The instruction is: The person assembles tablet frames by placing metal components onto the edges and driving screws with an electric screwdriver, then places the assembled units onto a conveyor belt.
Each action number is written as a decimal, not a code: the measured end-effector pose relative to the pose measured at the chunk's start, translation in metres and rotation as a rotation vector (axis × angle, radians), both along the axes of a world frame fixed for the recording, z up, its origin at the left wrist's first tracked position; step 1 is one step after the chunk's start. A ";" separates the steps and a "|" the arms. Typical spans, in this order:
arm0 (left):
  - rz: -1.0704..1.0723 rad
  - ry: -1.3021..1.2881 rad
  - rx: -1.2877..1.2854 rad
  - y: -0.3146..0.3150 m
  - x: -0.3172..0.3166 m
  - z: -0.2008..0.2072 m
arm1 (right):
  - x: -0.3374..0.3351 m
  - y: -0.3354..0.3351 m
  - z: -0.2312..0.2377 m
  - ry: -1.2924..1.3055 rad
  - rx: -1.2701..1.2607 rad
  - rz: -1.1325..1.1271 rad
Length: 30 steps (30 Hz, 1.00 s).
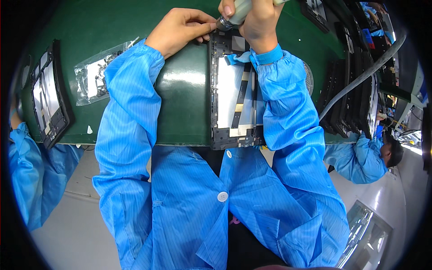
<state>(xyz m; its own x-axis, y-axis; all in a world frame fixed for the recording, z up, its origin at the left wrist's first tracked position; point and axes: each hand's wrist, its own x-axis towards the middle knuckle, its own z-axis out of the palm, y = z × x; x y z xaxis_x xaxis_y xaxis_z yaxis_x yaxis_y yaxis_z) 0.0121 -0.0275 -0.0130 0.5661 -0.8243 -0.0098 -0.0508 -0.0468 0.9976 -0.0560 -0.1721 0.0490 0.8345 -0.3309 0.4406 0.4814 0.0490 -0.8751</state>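
A black tablet-like device frame (227,94) with a silver plate and dark strips lies on the green table in front of me. My right hand (262,24) is wrapped round a pale electric screwdriver (238,13), whose metal nose points at the frame's far left corner. A blue band (270,55) circles that wrist, its strap lying across the frame. At the same corner, my left hand (177,30) is closed, thumb and fingertips pinched beside the screwdriver's nose. Whatever those fingertips hold, if anything, is too small to make out.
A clear plastic bag (92,81) of small dark parts lies left of my forearm. Farther left rests another device frame (50,96). Several frames stand stacked (348,96) at the right, with a grey cable (366,72) crossing them. Co-workers' blue sleeves (22,150) show at both sides.
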 end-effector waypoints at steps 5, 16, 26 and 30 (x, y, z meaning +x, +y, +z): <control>0.003 -0.007 0.012 0.000 0.000 0.000 | -0.002 0.002 0.002 0.013 0.035 -0.008; 0.008 -0.037 0.019 0.000 0.000 0.002 | -0.001 0.005 0.002 0.041 0.029 -0.015; 0.007 -0.036 0.032 0.001 0.000 0.001 | 0.002 0.006 0.002 0.088 -0.005 -0.032; 0.018 -0.024 0.043 -0.001 0.000 0.001 | 0.004 0.006 0.002 0.050 0.017 -0.023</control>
<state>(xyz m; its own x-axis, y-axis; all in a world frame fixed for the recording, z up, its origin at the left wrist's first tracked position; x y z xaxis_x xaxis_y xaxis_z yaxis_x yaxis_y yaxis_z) 0.0122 -0.0283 -0.0119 0.5816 -0.8129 -0.0312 -0.0732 -0.0905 0.9932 -0.0516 -0.1664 0.0509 0.8476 -0.3572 0.3924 0.4379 0.0532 -0.8975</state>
